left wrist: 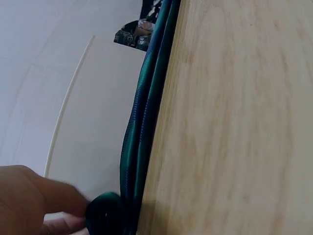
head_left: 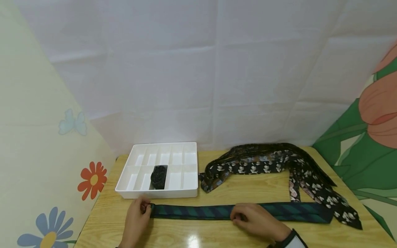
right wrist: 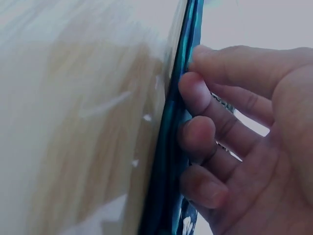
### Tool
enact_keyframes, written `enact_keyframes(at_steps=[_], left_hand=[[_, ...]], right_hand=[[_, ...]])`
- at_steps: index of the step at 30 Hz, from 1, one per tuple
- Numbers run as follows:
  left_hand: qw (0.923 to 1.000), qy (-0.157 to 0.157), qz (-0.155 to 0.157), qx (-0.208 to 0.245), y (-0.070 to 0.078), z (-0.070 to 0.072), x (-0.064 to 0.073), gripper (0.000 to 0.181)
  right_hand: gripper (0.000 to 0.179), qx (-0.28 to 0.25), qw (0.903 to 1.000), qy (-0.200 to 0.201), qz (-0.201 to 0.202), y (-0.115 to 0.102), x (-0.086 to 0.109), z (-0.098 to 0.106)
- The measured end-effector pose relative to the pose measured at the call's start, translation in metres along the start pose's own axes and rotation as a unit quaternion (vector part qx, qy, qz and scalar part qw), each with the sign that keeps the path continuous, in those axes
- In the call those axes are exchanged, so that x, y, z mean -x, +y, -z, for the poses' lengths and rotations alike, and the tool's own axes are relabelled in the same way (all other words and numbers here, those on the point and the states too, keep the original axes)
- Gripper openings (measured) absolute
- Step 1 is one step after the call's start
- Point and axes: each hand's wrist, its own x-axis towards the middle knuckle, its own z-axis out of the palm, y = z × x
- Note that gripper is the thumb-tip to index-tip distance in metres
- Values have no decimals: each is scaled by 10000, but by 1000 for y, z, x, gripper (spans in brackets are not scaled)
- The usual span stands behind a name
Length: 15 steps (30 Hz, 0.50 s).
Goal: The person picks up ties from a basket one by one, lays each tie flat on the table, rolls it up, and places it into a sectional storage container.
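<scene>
Toward the far left corner of the counter [head_left: 167,234] stood a white tray [head_left: 156,194], a black roll [head_left: 159,177] in its near row, third compartment from the left. Just in front of the tray's near edge, the left hand [head_left: 136,218] was clamped, thumb and fingers together, on a small coil [left wrist: 105,215] at the left end of the green-and-navy striped tie [head_left: 195,212]. From there the tie ran rightward in a nearly straight band along the counter's near edge. The step in hand looked like rolling, and a tight, even start mattered most: the coil was best kept square to the band, its sides flush, so the turns would not drift into a cone. Farther right, the right hand [head_left: 254,218] had its thumb and bent fingertips closed on the band; good work there probably meant mild tension and a flat, untwisted strip, without dragging against the other hand. Toward the counter's right edge, the tie's wide end lay against a black floral tie [head_left: 322,187] from a loose heap, a likely snag, so that end deserved freeing before much pull was put on it.
</scene>
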Motion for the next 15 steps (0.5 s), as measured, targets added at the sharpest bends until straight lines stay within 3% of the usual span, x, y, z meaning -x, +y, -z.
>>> enact_keyframes(at_steps=[4,7,15], left_hand=[[9994,-157,288,-145,0,0,1,26],[9991,-209,364,-11,3,-3,1,30],[9996,-102,-211,166,20,-18,2,36]], right_hand=[[16,-8,9998,-126,-133,-6,-9,-2],[15,-5,9996,-186,-192,-10,-15,-4],[21,96,9991,-356,-190,-16,-29,-12]])
